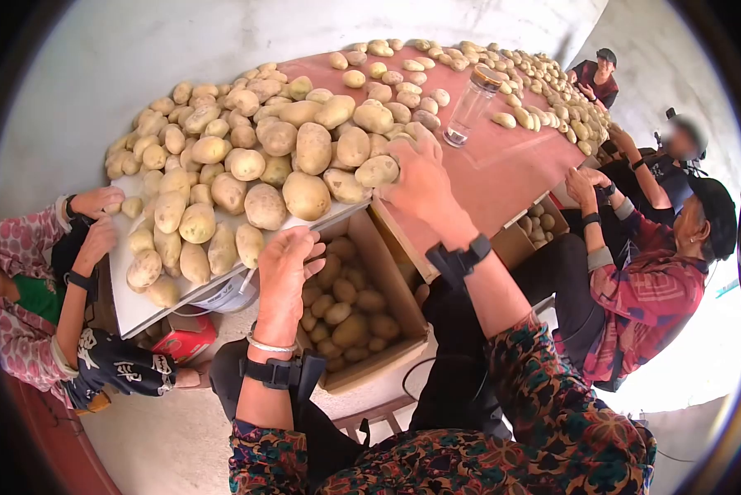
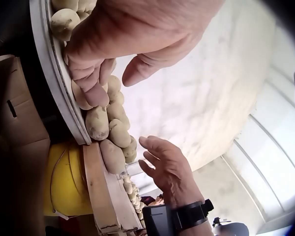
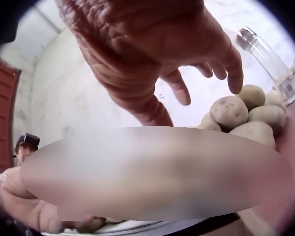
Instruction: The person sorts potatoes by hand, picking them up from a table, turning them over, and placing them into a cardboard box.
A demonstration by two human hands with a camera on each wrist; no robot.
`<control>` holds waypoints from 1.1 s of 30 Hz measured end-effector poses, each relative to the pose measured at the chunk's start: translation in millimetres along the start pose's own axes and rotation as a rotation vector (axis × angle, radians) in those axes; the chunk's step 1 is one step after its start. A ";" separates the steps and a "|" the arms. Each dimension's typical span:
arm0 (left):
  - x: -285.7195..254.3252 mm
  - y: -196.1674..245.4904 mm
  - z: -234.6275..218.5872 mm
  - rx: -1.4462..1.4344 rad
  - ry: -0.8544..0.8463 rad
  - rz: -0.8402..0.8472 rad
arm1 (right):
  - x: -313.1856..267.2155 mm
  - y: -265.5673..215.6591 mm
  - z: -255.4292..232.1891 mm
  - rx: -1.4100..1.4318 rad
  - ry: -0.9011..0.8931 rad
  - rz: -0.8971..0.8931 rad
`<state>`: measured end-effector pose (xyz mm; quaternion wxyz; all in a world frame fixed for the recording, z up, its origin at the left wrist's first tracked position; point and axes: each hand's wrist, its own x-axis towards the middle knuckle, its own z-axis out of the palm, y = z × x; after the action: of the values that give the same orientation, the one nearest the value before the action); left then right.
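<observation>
Potatoes (image 1: 306, 195) lie heaped on the white tabletop (image 1: 127, 297) in the head view. My left hand (image 1: 284, 272) is at the table's front edge, its fingers loosely bent beside the nearest potatoes. From the left wrist, that hand (image 2: 137, 39) shows a free thumb, and its fingers overlap potatoes at the edge. My right hand (image 1: 420, 181) reaches over the right end of the heap, fingertips near a potato (image 1: 377, 171). Its fingers (image 3: 177, 88) are spread above potatoes (image 3: 229, 113) in the right wrist view, where a blurred patch hides the lower middle.
Below the edge stands a cardboard box (image 1: 403, 351) holding several potatoes. A clear lidded jar (image 1: 469, 107) is on the red tabletop (image 1: 519, 177), with more potatoes behind. Other people sit at left and right; a second box (image 1: 510, 247) stands near the right-hand ones.
</observation>
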<state>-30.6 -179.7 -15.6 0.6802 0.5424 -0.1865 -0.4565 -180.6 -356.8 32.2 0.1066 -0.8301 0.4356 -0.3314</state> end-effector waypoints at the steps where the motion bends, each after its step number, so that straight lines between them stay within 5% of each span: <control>1: 0.4 2.9 0.7 -0.003 0.001 -0.002 | 10.0 -5.6 -5.1 -0.152 -0.149 -0.043; 2: -0.1 6.7 3.0 0.001 -0.005 0.000 | 17.9 -8.5 -7.2 -0.303 -0.298 -0.087; 5: 0.3 11.7 6.9 0.014 -0.010 -0.003 | 30.4 -3.6 0.0 -0.414 -0.370 -0.133; 15: 3.2 6.5 13.3 0.081 -0.011 -0.021 | 25.6 9.6 10.0 -0.341 -0.201 -0.203; 21: 5.2 0.6 20.9 0.051 -0.034 -0.003 | 39.1 29.4 6.5 0.133 -0.058 -0.039; 24: 7.6 -3.3 23.7 0.029 -0.048 -0.020 | 41.0 29.2 -9.2 0.434 -0.034 0.238; 31: 10.7 -3.9 32.7 -0.055 -0.107 -0.076 | 34.3 23.2 -12.5 0.636 0.173 0.172; 33: 10.9 -2.8 37.0 -0.111 -0.131 -0.056 | 24.9 8.8 -15.7 0.950 -0.079 0.096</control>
<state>-53.9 -209.7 -8.0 0.6828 0.4777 -0.1896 -0.5193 -186.4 -380.0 51.4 0.5058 -0.6807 0.2693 -0.4564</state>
